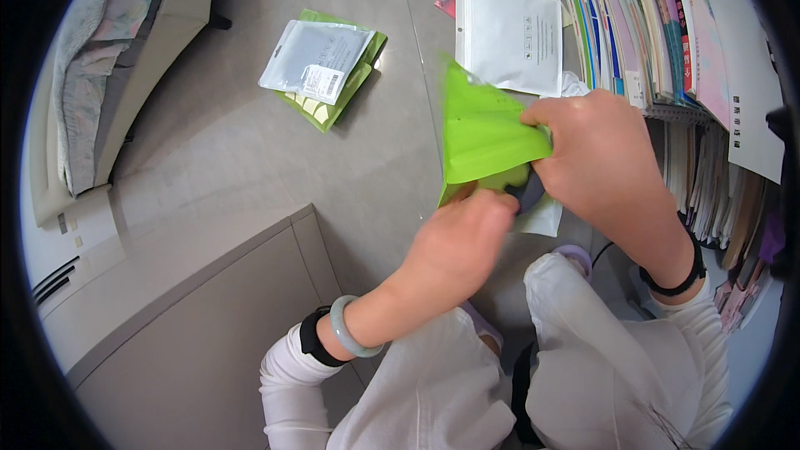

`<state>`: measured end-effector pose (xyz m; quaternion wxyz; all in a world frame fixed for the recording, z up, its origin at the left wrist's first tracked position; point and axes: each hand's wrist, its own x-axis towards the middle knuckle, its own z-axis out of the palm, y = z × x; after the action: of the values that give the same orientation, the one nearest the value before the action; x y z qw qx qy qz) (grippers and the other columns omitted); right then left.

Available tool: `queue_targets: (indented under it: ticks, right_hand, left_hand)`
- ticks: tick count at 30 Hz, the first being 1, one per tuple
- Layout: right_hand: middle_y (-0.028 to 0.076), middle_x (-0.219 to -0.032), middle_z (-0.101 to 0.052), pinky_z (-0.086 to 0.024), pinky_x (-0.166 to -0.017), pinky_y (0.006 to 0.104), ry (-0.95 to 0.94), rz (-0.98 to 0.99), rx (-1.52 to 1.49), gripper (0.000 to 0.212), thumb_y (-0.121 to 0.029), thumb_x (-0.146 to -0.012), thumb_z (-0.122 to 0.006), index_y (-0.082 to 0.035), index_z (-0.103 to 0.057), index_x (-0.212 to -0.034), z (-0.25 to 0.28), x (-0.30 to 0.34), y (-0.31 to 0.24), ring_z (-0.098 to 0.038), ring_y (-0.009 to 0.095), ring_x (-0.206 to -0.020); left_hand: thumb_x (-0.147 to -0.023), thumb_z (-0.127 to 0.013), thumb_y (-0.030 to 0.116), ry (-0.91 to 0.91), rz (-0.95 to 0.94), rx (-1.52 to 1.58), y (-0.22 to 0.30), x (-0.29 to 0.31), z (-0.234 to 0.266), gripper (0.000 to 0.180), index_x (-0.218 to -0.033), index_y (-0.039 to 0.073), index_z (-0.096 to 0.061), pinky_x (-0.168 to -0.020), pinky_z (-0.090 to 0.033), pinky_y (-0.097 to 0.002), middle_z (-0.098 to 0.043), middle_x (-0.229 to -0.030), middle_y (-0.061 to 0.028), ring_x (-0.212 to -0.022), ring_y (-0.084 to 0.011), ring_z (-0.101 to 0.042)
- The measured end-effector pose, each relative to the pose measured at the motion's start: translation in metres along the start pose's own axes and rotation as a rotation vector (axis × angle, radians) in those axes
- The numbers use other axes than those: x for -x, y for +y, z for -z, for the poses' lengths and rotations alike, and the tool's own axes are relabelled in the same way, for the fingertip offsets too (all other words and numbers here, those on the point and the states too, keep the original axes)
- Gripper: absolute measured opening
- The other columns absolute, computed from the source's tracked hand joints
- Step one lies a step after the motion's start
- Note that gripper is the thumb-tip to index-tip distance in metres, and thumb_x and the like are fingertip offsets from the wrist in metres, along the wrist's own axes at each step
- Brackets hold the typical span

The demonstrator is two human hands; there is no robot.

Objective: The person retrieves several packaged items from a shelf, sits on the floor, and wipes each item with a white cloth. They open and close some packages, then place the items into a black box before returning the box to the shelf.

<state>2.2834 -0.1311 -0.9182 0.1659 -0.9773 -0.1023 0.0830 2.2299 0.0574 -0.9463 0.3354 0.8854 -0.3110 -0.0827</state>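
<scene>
Two grips [462, 237] [600, 146] touch a green pouch [487, 133] near printed white packaging [504, 42].

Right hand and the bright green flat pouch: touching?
Touching. The head view shows the right hand gripping the bright green flat pouch by its right edge.

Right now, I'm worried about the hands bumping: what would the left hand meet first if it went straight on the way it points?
The left hand would probably meet the dark grey item by the lime-green pouch first, with the right hand just beyond; blur and depth leave that uncertain.
</scene>
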Motion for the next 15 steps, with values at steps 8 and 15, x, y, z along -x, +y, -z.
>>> queue_targets:
  ticks: [8, 15]
  right_hand:
    - [0.024, -0.072, -0.065, -0.053, -0.066, 0.0487, -0.141, -0.065, -0.095, 0.012, -0.01, -0.07, -0.068, 0.0, -0.071, -0.073, -0.006, -0.014, 0.009, -0.066, 0.043, -0.071]
    - [0.024, -0.076, -0.066, -0.053, -0.069, 0.0472, -0.272, -0.101, -0.192, 0.017, -0.016, -0.074, -0.067, -0.001, -0.072, -0.078, -0.007, -0.022, 0.019, -0.066, 0.041, -0.074]
  left_hand:
    - [-0.103, -0.047, 0.005, 0.053, 0.601, 1.398, -0.024, -0.007, 0.023, 0.028, -0.13, 0.0, -0.048, -0.091, -0.05, -0.0256, -0.064, -0.117, -0.0061, -0.104, -0.0095, -0.061]
    - [-0.099, -0.05, 0.0, 0.042, 0.742, 1.666, -0.034, -0.005, 0.025, 0.03, -0.129, 0.002, -0.049, -0.087, -0.051, -0.0259, -0.063, -0.116, -0.0057, -0.102, -0.0121, -0.061]
